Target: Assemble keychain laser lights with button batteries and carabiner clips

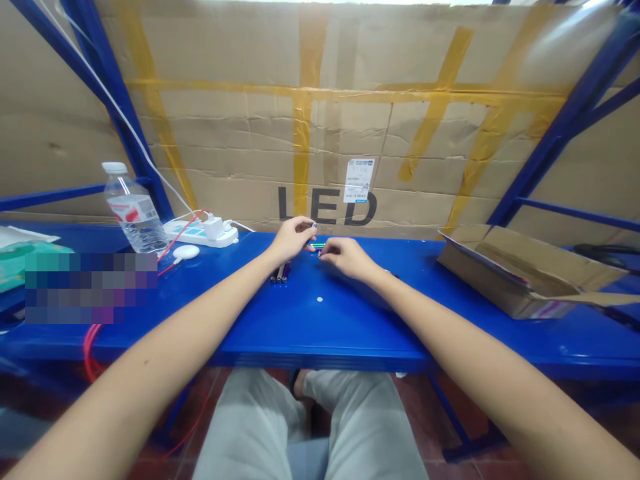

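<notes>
Over the far middle of the blue table (320, 333), my left hand (293, 240) is closed in a pinch, with a small pale bit at its fingertips too small to name. Just to its right, my right hand (350, 257) has its thumb and fingers pressed together; what they hold is too small to make out. Between the two hands lies a thin green stick-like thing (317, 247), partly hidden by fingers. Below my left wrist, several small dark cylinders (280, 274) with shiny ends lie side by side on the table. Nearer to me is a small white round spot (320, 299).
An open cardboard box (480, 280) stands at the right. On the left are a water bottle (135, 213), a white power strip (193, 233) with plugs, a white round device (187, 253) and a red cable (90, 347). A large taped cardboard panel (225, 147) rises behind.
</notes>
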A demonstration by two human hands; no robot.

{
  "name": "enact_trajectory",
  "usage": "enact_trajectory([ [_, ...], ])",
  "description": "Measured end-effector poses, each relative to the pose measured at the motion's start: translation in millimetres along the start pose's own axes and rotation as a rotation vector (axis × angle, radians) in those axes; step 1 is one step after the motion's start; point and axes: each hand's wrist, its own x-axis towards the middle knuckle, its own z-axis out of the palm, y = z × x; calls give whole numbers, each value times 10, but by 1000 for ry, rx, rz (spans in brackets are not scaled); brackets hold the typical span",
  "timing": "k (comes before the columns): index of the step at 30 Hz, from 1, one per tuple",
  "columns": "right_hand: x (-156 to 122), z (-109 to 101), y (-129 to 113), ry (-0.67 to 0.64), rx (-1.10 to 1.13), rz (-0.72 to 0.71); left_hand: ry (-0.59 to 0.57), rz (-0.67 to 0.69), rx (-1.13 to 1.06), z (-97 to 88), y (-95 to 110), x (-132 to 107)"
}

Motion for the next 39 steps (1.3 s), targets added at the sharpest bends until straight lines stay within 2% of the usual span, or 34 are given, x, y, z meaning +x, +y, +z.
enact_trajectory([
  [3, 4, -204, 56, 173, 159, 58, -90, 14, 44, 21, -24, -26],
  [6, 6, -307, 67, 222, 251, 64, -159, 43, 109, 53, -26, -60],
  [10, 0, -299, 61, 168, 283, 63, -239, 45, 194, 95, 37, -117],
  [13, -6, -284, 67, 154, 269, 49, -247, 52, 224, 104, 91, -144],
  [23, -21, -295, 101, 63, 247, 14, -320, 227, 284, 106, 29, -134],
  [27, -26, -332, 133, 83, 87, -29, -255, 247, 430, 146, 100, -169],
  [30, -40, -379, 131, 35, -97, -116, -230, 269, 480, 151, 126, -175],
  [34, -59, -408, 113, -75, -233, -214, -275, 275, 445, 123, 69, -152],
  [39, -74, -405, 116, -121, -253, -225, -312, 230, 340, 112, -2, -138],
])
